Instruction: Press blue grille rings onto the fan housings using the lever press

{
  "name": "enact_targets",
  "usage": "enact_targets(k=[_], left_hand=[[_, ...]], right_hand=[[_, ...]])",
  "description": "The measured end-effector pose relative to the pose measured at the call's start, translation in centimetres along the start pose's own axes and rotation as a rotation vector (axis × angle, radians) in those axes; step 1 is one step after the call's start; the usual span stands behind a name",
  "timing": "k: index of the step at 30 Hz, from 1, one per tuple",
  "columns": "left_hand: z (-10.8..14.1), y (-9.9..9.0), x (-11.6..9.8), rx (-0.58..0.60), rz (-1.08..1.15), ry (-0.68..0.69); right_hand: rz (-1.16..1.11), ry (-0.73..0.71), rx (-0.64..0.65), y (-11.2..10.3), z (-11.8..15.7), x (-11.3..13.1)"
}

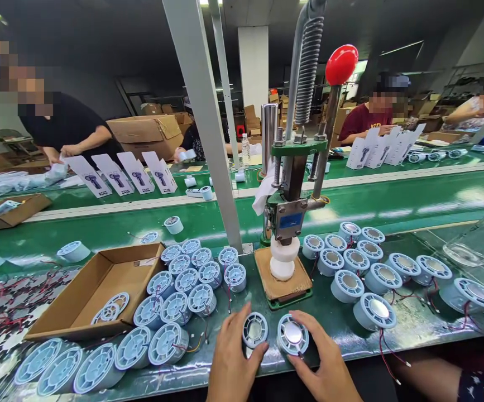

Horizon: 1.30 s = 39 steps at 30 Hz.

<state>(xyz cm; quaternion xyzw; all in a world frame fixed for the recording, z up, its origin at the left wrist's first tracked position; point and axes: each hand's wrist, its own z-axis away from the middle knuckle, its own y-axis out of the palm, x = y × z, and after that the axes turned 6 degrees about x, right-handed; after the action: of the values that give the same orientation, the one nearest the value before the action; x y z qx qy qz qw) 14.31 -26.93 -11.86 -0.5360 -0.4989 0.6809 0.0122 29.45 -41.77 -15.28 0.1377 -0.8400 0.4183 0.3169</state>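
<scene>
My left hand [235, 354] has its thumb and fingers round a light blue round housing [255, 330] at the table's front edge. Just right of it, my right hand [323, 357] grips a second blue housing [292, 335] with a shiny silver disc in its middle. Behind both hands stands a press with a red knob [341, 65], its white round block [282, 259] above a brown board [267, 279]. Many blue housings without silver discs [175, 307] sit to the left, and ones with silver discs [375, 310] to the right.
An open cardboard box [78, 290] with white rings lies at the left. A grey post [208, 111] rises behind the housings. Across the green belt [392, 195] stand white printed boxes [135, 173], and several people sit or stand there. A person's arm [430, 374] shows at the lower right.
</scene>
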Motion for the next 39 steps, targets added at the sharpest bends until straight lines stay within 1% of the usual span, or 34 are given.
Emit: enact_targets(k=[2, 4, 7, 9, 11, 15, 20, 22, 24, 26, 27, 28, 29, 30, 31, 32, 33, 35, 36, 37, 38, 39], left_hand=[[0.0, -0.1, -0.5, -0.043, 0.148, -0.055], [0.1, -0.3, -1.3, -0.074, 0.195, -0.032], [0.2, -0.2, -2.6, -0.097, 0.095, 0.034], [0.0, -0.1, -3.2, -0.089, 0.028, 0.028], [-0.2, 0.1, -3.6, -0.086, -0.004, -0.008], [-0.5, 0.0, -4.1, -0.078, 0.002, -0.093], [-0.7, -0.2, -4.6, -0.043, 0.020, -0.124], [-0.6, 0.4, -4.5, -0.090, 0.052, -0.141], [-0.3, 1.5, -4.1, -0.168, 0.089, -0.141], [0.2, 2.8, -3.4, -0.220, 0.128, -0.094], [0.4, 3.3, -3.1, -0.230, 0.146, -0.064], [0.6, 3.7, -2.8, -0.227, 0.166, -0.044], [0.7, 3.8, -2.7, -0.210, 0.185, -0.045], [0.7, 3.7, -2.7, -0.186, 0.200, -0.073], [0.4, 3.3, -2.9, -0.160, 0.207, -0.122], [0.0, 2.6, -3.2, -0.133, 0.210, -0.172], [-0.7, 1.7, -3.8, -0.112, 0.219, -0.202], [-2.6, -0.1, -5.2, -0.110, 0.252, -0.182], [-3.8, -0.8, -5.9, -0.122, 0.274, -0.141], [-5.0, -1.3, -6.6, -0.134, 0.297, -0.095], [-6.2, -1.6, -7.2, -0.143, 0.318, -0.054], [-7.4, -1.5, -7.8, -0.151, 0.335, -0.025]], right_hand=[[0.013, 0.006, -0.010, 0.7, -0.6, 0.9], [-0.004, 0.011, -0.020, 1.8, -1.4, 2.0], [-0.054, 0.005, -0.060, 3.4, -2.3, 3.1], [-0.070, 0.012, -0.081, 4.3, -2.5, 3.4], [-0.065, 0.020, -0.097, 4.9, -2.4, 3.3], [-0.042, 0.023, -0.113, 5.0, -2.0, 3.1], [-0.065, 0.047, -0.100, 4.9, -2.0, 3.2], [-0.097, 0.060, -0.081, 5.2, -2.0, 2.9], [-0.111, 0.040, -0.040, 5.5, -1.8, 2.4], [-0.093, -0.007, 0.048, 5.1, -1.7, 2.0], [-0.069, -0.027, 0.113, 4.4, -1.8, 1.9], [-0.036, -0.042, 0.181, 3.2, -2.2, 2.0], [0.008, -0.055, 0.237, 1.4, -2.8, 2.3], [0.061, -0.078, 0.267, -1.0, -3.8, 2.8], [0.122, -0.108, 0.260, -3.9, -5.3, 3.6], [0.185, -0.165, 0.198, -7.2, -7.3, 4.5], [0.242, -0.234, 0.084, -10.6, -9.7, 5.7], [0.344, -0.310, -0.187, -17.4, -15.5, 8.3], [0.406, -0.290, -0.309, -20.3, -18.7, 9.6], [0.454, -0.259, -0.434, -22.6, -21.9, 10.8], [0.436, -0.250, -0.496, -24.3, -24.9, 11.7], [0.339, -0.233, -0.518, -25.3, -27.6, 12.3]])
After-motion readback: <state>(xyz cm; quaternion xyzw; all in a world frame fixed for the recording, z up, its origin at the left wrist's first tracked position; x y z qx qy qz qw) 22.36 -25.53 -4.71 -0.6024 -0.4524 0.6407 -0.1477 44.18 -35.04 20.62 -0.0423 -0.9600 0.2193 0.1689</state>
